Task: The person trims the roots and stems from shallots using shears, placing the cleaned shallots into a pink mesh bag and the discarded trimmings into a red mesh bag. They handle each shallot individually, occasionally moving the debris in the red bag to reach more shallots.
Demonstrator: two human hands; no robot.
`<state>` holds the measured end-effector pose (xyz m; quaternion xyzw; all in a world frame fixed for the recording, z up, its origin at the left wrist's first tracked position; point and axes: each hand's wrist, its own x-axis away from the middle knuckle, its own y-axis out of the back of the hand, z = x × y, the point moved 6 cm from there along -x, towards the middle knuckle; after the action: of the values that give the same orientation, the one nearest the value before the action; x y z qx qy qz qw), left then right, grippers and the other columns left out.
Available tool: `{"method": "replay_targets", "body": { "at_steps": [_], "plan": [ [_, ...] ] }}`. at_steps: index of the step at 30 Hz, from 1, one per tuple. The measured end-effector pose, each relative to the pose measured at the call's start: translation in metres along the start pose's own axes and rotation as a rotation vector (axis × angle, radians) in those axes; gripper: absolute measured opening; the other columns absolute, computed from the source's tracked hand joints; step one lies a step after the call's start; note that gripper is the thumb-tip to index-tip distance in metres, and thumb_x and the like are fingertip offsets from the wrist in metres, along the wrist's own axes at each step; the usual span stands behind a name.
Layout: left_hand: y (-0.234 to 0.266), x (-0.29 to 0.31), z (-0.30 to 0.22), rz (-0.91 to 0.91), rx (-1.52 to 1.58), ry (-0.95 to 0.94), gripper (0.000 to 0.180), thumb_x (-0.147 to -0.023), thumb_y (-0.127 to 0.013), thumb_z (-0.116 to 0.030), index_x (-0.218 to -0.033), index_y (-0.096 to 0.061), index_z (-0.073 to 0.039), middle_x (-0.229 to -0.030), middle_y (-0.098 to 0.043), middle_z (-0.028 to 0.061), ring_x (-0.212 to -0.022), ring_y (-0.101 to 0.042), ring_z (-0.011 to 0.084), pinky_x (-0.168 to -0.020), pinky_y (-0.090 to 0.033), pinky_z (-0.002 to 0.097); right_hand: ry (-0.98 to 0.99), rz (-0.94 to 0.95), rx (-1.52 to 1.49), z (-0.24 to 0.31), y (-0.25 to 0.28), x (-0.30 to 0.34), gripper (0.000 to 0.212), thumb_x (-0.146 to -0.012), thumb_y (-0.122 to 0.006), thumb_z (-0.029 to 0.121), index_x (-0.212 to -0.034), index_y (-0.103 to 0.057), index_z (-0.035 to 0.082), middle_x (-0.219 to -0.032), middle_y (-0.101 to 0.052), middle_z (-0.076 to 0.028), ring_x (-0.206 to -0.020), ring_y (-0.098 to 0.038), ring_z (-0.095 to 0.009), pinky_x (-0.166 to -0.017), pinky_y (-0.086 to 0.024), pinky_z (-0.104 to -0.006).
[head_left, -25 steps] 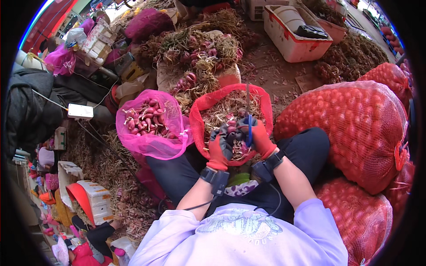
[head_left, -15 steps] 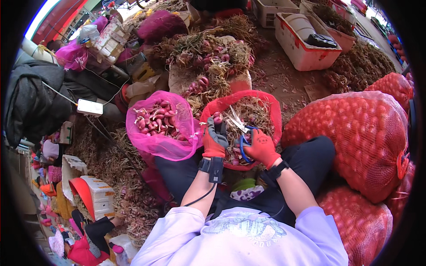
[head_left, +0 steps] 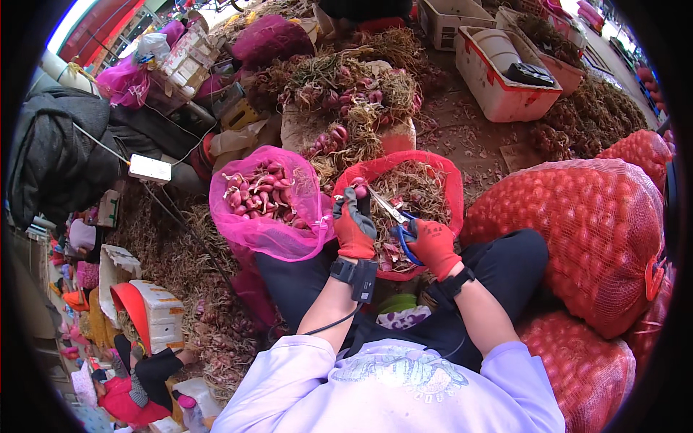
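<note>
My left hand (head_left: 354,225), in a red and grey work glove, grips a shallot (head_left: 359,189) by its lower part, over the left side of a red mesh bag (head_left: 453,189). My right hand (head_left: 436,247), in a red glove, is closed around the blue handles of a pair of scissors (head_left: 390,207). The blades point up and left toward the shallot and look nearly together. Dry stalks and trimmings (head_left: 411,182) fill the red bag. Beside it on the left, a pink mesh bag (head_left: 225,216) holds many trimmed shallots (head_left: 260,191).
Untrimmed shallots with dry stalks (head_left: 354,94) are heaped ahead. Full red mesh sacks (head_left: 563,231) crowd my right side. White foam boxes (head_left: 505,101) stand far right. Stalks and shallots (head_left: 216,310) cover the ground at left, where another person (head_left: 130,393) sits.
The scissors' blades have come together from a wide spread. My right hand has shifted slightly right and down. The whole view has tilted a little, so things appear slightly lower and further right.
</note>
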<state>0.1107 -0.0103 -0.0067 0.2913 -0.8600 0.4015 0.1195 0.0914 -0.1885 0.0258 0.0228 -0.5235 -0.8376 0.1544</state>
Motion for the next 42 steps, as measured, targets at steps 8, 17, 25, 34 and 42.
{"method": "replay_targets", "body": {
  "at_steps": [8,17,25,34,42],
  "plan": [
    [-0.004,0.003,-0.008,-0.075,-0.086,-0.093,0.018,-0.083,-0.065,-0.027,-0.091,-0.063,-0.011,-0.076,-0.063,-0.0031,-0.058,-0.057,0.0062,-0.036,-0.033,0.0149,-0.009,-0.179,-0.118,0.003,0.011,0.003,0.045,-0.074,-0.06,0.049,-0.086,-0.058,0.005,-0.081,-0.061,-0.015,-0.073,-0.061,-0.031,-0.064,-0.047,-0.0407],
    [-0.007,0.01,-0.008,0.058,0.009,-0.28,0.009,-0.085,-0.057,-0.009,-0.087,-0.063,-0.004,-0.081,-0.065,0.0051,-0.068,-0.062,0.013,-0.066,-0.053,0.0243,-0.032,-0.067,0.027,0.003,0.005,0.004,0.04,-0.074,-0.061,0.045,-0.09,-0.058,0.009,-0.082,-0.063,-0.011,-0.072,-0.063,-0.029,-0.063,-0.047,-0.0391],
    [-0.023,0.012,-0.027,0.337,-0.209,-0.353,0.013,-0.087,-0.047,-0.002,-0.09,-0.06,-0.001,-0.091,-0.063,0.0078,-0.08,-0.06,0.0149,-0.074,-0.05,0.0259,-0.07,-0.092,-0.516,-0.004,0.013,0.0,0.041,-0.078,-0.061,0.045,-0.075,-0.064,0.004,-0.071,-0.061,-0.019,-0.067,-0.06,-0.035,-0.059,-0.045,-0.0424],
    [-0.025,0.038,-0.014,0.707,-1.145,-0.398,0.02,-0.081,-0.052,-0.005,-0.099,-0.061,-0.001,-0.089,-0.064,0.0087,-0.084,-0.06,0.0164,-0.077,-0.048,0.0291,-0.054,0.293,-1.342,0.008,0.012,-0.005,0.024,-0.078,-0.065,0.015,-0.097,-0.063,0.0,-0.07,-0.058,0.003,-0.055,-0.047,-0.002,-0.048,-0.037,-0.0194],
    [-0.015,0.048,0.015,0.46,-0.257,-0.049,0.023,-0.091,-0.047,-0.016,-0.096,-0.061,0.002,-0.087,-0.063,0.0079,-0.077,-0.06,0.0143,-0.074,-0.05,0.0274,-0.315,0.172,-1.615,-0.007,0.01,-0.003,0.016,-0.081,-0.06,0.015,-0.088,-0.058,0.001,-0.065,-0.056,-0.003,-0.049,-0.052,-0.009,-0.043,-0.042,-0.0213]
  ]
}}
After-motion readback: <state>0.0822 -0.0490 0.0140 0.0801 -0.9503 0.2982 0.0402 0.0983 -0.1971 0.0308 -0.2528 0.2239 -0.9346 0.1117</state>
